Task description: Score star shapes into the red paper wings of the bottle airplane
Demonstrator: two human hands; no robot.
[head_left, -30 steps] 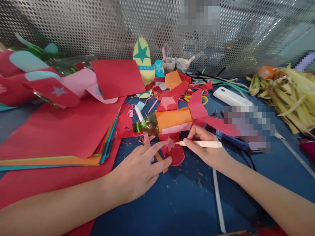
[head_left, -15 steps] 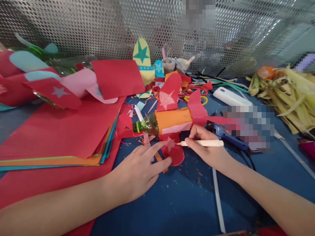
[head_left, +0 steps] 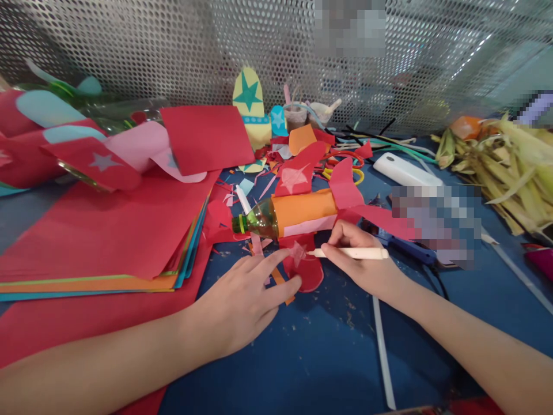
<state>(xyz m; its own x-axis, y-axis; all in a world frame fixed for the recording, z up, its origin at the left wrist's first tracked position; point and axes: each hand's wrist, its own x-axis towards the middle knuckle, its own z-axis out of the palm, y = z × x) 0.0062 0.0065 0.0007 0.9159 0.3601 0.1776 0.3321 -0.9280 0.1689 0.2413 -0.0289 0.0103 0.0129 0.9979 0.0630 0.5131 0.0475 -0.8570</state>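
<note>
A green plastic bottle (head_left: 264,219) lies on its side, wrapped in orange paper (head_left: 306,208) with a pink strip, its neck pointing left. Red paper wings stick out from both sides, and pink paper fins (head_left: 344,184) stand at its base. On the near red wing (head_left: 311,278) is a pale star (head_left: 298,253). My left hand (head_left: 248,300) is open, its fingertips resting on this wing beside the star. Pinched in my right hand (head_left: 360,253) is a white marker pen (head_left: 367,253), its tip at the star's right side.
Coloured paper sheets (head_left: 108,230) are stacked at left beside other paper-covered bottles. Behind the bottle lie scraps and yellow-handled scissors (head_left: 356,174). A blue glue gun (head_left: 408,248), a white case (head_left: 408,172) and dry husks (head_left: 501,173) are at right. Perforated metal (head_left: 173,52) stands behind.
My right hand has shifted slightly left with the pen, bringing its tip closer to the star. The far red wing now leans further right. My left hand stays in place.
</note>
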